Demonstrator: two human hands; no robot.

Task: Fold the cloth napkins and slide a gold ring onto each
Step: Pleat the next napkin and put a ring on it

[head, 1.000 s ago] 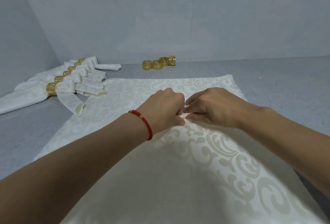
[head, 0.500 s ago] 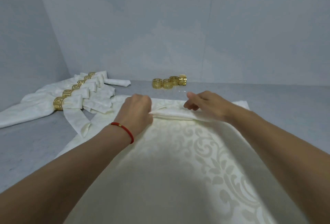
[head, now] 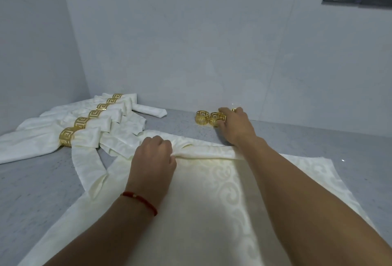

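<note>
Head view: six ringed napkins [head: 70, 138]; three loose rings [head: 210, 117].

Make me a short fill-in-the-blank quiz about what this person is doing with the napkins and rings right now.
1. The left hand grips the gathered cream ____ on the counter.
2. The right hand reaches to the loose gold ____ near the wall.
3. The finished napkins lie to the ____ of the hands.
4. The left wrist wears a ____ bracelet.

Missing words: napkin; rings; left; red
</note>
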